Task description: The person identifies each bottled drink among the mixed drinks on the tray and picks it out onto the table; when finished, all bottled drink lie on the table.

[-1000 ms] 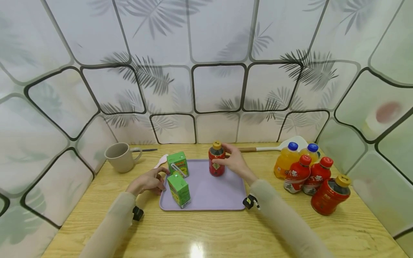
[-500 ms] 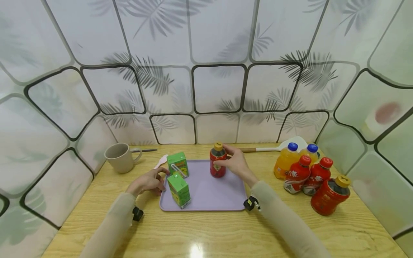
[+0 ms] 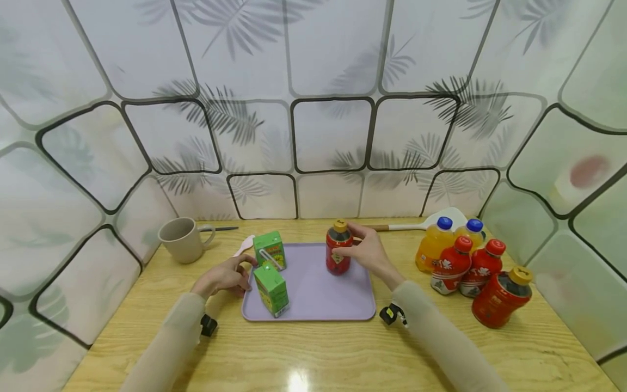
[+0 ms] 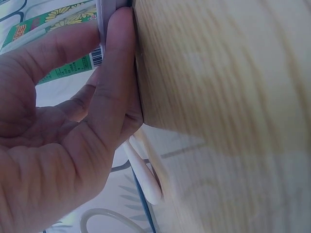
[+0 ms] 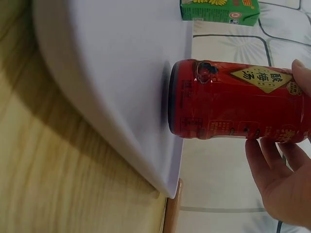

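Observation:
My right hand (image 3: 371, 253) grips a red-labelled drink bottle (image 3: 338, 256) with a gold cap, thumb on one side and fingers on the other. The bottle is upright over the right part of a lilac tray (image 3: 313, 296). In the right wrist view its base is close to the tray surface; I cannot tell whether it touches. My left hand (image 3: 227, 276) pinches the tray's left rim, seen in the left wrist view between finger and thumb. Two green drink cartons, a rear one (image 3: 269, 251) and a front one (image 3: 272, 291), stand on the tray's left side.
A beige mug (image 3: 182, 239), a dark slim stick (image 3: 222, 228) and a pink spoon (image 3: 245, 245) lie left and behind. A wooden-handled white spatula (image 3: 406, 226) is behind right. Orange drink bottles (image 3: 433, 245), red bottles (image 3: 450, 267) and a large gold-capped bottle (image 3: 502, 296) stand right.
My right hand has moved the bottle rightward and slightly nearer to me over the tray. My left hand has stayed at the tray's rim, and the cartons have not moved.

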The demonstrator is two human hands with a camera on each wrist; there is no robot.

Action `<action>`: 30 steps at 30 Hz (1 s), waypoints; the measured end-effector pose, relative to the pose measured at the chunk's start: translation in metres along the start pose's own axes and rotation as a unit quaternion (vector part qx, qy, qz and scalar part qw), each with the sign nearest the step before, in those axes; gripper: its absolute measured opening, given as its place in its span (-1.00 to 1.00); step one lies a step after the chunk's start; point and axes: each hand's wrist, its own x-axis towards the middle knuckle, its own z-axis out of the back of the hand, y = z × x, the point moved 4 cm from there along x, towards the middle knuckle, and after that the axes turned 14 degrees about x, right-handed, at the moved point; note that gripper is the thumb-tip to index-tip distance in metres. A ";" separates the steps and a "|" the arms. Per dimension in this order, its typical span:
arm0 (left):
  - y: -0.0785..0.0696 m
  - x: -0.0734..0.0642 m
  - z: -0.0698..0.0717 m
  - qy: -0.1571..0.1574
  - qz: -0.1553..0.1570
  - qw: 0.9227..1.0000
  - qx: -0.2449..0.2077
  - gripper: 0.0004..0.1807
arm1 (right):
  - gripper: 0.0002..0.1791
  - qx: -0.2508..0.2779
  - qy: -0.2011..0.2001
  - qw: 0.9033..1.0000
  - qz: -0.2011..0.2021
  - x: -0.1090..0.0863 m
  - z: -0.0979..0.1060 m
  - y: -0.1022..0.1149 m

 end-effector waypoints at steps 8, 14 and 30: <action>0.003 0.002 0.001 -0.004 0.019 1.000 0.002 -0.33 | -0.07 0.002 -0.014 1.000 -0.001 -0.009 0.011 0.004; 0.004 0.002 0.001 -0.004 0.022 1.000 0.003 -0.34 | -0.07 -0.003 -0.022 1.000 0.007 -0.020 0.021 0.008; 0.002 0.002 0.002 -0.005 0.024 1.000 0.006 -0.35 | -0.18 -0.047 -0.051 0.997 0.032 -0.056 0.050 0.025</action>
